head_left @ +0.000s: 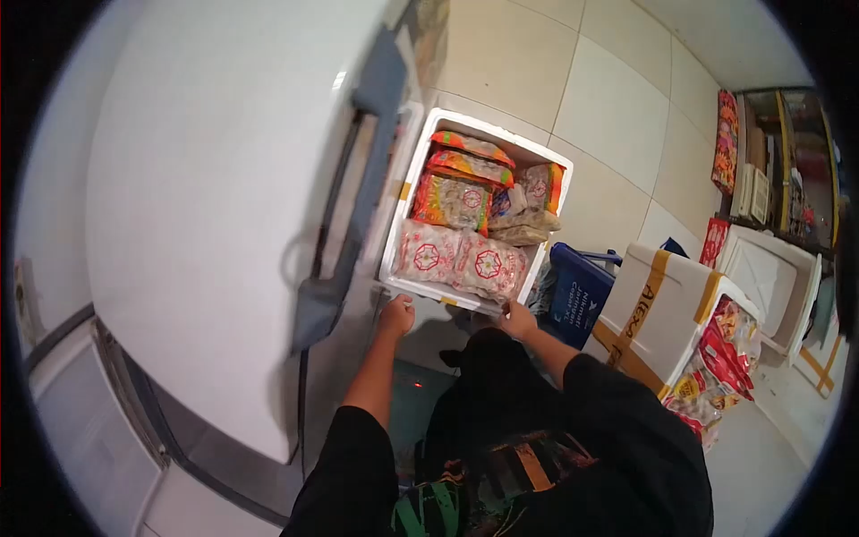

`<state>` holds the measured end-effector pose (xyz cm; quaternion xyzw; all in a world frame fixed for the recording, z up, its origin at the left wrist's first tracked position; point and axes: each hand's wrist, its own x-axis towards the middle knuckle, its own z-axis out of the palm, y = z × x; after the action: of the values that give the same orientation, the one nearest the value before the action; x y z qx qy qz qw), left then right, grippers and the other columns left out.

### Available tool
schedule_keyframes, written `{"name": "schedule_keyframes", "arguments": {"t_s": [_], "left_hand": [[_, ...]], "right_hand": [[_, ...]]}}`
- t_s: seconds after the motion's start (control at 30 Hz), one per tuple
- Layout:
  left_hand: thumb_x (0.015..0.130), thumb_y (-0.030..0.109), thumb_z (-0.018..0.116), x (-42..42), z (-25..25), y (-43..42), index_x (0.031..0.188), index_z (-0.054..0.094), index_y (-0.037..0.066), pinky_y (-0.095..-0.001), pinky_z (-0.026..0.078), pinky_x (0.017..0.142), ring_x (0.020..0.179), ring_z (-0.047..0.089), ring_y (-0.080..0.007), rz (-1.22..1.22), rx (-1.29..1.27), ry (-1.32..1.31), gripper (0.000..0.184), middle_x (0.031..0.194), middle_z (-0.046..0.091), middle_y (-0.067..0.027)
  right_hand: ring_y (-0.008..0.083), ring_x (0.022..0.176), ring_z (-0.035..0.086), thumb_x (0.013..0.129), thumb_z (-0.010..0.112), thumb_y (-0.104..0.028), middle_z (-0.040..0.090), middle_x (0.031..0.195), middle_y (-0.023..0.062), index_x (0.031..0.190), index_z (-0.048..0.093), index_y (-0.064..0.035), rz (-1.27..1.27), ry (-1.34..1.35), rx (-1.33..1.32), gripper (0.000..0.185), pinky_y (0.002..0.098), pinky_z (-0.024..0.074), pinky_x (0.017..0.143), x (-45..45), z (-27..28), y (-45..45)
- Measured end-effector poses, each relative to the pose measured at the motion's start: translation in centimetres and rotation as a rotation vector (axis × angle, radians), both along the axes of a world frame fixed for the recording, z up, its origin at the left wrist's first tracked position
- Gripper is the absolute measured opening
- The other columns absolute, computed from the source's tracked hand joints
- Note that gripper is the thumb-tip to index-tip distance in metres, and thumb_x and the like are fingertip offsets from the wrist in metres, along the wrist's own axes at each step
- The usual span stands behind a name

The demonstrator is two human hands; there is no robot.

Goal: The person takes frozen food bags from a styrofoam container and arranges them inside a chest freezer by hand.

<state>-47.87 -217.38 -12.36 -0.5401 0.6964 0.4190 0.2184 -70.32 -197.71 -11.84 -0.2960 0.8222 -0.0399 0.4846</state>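
Observation:
A white styrofoam box [413, 179], without a lid, stands in front of me. Inside it lie clear packs with red octagon prints [428, 257] along the near side, orange-and-green edged packs [452, 202] behind them, and a brownish bag [523, 228] on the right. My left hand [398, 316] is closed at the near left corner of the box, its fingertips partly hidden. At the near right corner, my right hand [517, 320] is closed on the box edge, with the thumb against the wall.
A large white chest freezer [215, 197] with a grey handle rises on the left. To the right are a blue bag [580, 291], a taped styrofoam box [649, 304], red food packs [720, 358] and another open foam box [769, 277]. A shelf [787, 170] stands further right, beyond the tiled floor [608, 107].

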Motion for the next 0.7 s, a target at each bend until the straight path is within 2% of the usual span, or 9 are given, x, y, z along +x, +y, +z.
{"name": "schedule_keyframes", "arguments": {"t_s": [0.07, 0.13, 0.17, 0.23, 0.37, 0.47, 0.5, 0.57, 0.7], "left_hand": [[0.071, 0.021, 0.058, -2.1, -2.9, -0.4, 0.096, 0.054, 0.008, -0.0393, 0.044, 0.072, 0.082, 0.056, -0.0319, -0.039, -0.011, 0.078, 0.028, 0.084, 0.059, -0.016], [0.068, 0.024, 0.063, -5.0, -5.8, -0.3, 0.102, 0.052, 0.002, -0.039, 0.043, 0.076, 0.087, 0.054, -0.0329, -0.044, -0.008, 0.198, 0.041, 0.09, 0.058, -0.0184], [0.068, 0.024, 0.063, -6.6, -6.9, -0.3, 0.102, 0.052, 0.002, -0.039, 0.043, 0.076, 0.087, 0.054, -0.0329, -0.049, 0.001, 0.195, 0.041, 0.09, 0.058, -0.0184], [0.066, 0.028, 0.065, -9.4, -8.6, 0.6, 0.106, 0.049, -0.004, -0.0385, 0.041, 0.08, 0.094, 0.051, -0.0344, 0.007, -0.023, 0.42, 0.054, 0.099, 0.053, -0.0229], [0.063, 0.034, 0.069, -13.2, -9.0, 2.1, 0.112, 0.042, -0.006, -0.0386, 0.039, 0.084, 0.1, 0.047, -0.0357, -0.068, -0.135, 0.367, 0.069, 0.107, 0.048, -0.0265], [0.054, 0.047, 0.072, -13.5, -10.8, 3.0, 0.115, 0.036, -0.006, -0.0395, 0.035, 0.088, 0.102, 0.044, -0.036, 0.076, 0.0, 0.229, 0.088, 0.109, 0.046, -0.026], [0.054, 0.047, 0.072, -13.3, -11.3, 3.3, 0.115, 0.036, -0.006, -0.0395, 0.035, 0.088, 0.102, 0.044, -0.036, 0.076, 0.008, 0.222, 0.088, 0.109, 0.046, -0.026], [0.05, 0.052, 0.072, -13.7, -11.7, 3.5, 0.111, 0.038, -0.006, -0.0387, 0.035, 0.087, 0.104, 0.044, -0.0343, 0.183, 0.089, 0.203, 0.091, 0.11, 0.045, -0.0248], [0.046, 0.053, 0.074, -15.3, -10.4, 2.0, 0.106, 0.043, -0.005, -0.0376, 0.037, 0.084, 0.101, 0.047, -0.0319, 0.252, 0.045, 0.172, 0.088, 0.107, 0.048, -0.0237]], "right_hand": [[0.0324, 0.079, 0.057, 0.066, 0.056, -0.022, 0.058, 0.079, 0.0175, 0.092, 0.052, -0.0035, -0.242, -0.11, -0.108, 0.031, 0.0382, 0.0445, 0.07, 1.0, -0.5, 0.8], [0.0296, 0.077, 0.057, 0.067, 0.056, -0.019, 0.058, 0.08, 0.0151, 0.09, 0.052, -0.0039, -0.304, -0.119, -0.107, 0.028, 0.0366, 0.0448, 0.069, 1.1, -1.3, 1.2], [0.0267, 0.076, 0.057, 0.067, 0.057, -0.016, 0.058, 0.08, 0.0128, 0.089, 0.052, -0.0043, -0.354, -0.132, -0.119, 0.025, 0.035, 0.0451, 0.068, 0.9, -1.7, 1.2], [0.0276, 0.081, 0.055, 0.066, 0.059, -0.018, 0.056, 0.085, 0.0144, 0.094, 0.05, -0.0025, -0.388, -0.123, -0.179, 0.033, 0.0361, 0.0438, 0.071, -0.2, -2.5, 1.1], [0.0307, 0.088, 0.051, 0.061, 0.063, -0.021, 0.052, 0.092, 0.0173, 0.1, 0.046, 0.0036, -0.378, 0.273, -0.362, 0.049, 0.0368, 0.0404, 0.077, -3.5, -6.4, -1.2], [0.0318, 0.089, 0.049, 0.058, 0.064, -0.022, 0.049, 0.092, 0.0194, 0.107, 0.042, 0.0053, -0.368, 0.289, -0.37, 0.06, 0.0381, 0.0411, 0.075, -4.7, -8.4, -3.2], [0.0318, 0.089, 0.049, 0.058, 0.064, -0.022, 0.049, 0.092, 0.0194, 0.107, 0.042, 0.0053, -0.369, 0.285, -0.36, 0.06, 0.0381, 0.0411, 0.075, -4.8, -8.6, -3.8], [0.0327, 0.09, 0.048, 0.055, 0.066, -0.026, 0.046, 0.097, 0.021, 0.11, 0.041, 0.007, -0.451, 0.241, -0.167, 0.069, 0.0375, 0.0409, 0.078, -5.2, -8.1, -5.2], [0.0319, 0.094, 0.048, 0.052, 0.068, -0.032, 0.043, 0.105, 0.0202, 0.114, 0.04, 0.0067, -0.401, 0.251, -0.08, 0.078, 0.0348, 0.0407, 0.082, -5.9, -9.4, -4.8]]}}
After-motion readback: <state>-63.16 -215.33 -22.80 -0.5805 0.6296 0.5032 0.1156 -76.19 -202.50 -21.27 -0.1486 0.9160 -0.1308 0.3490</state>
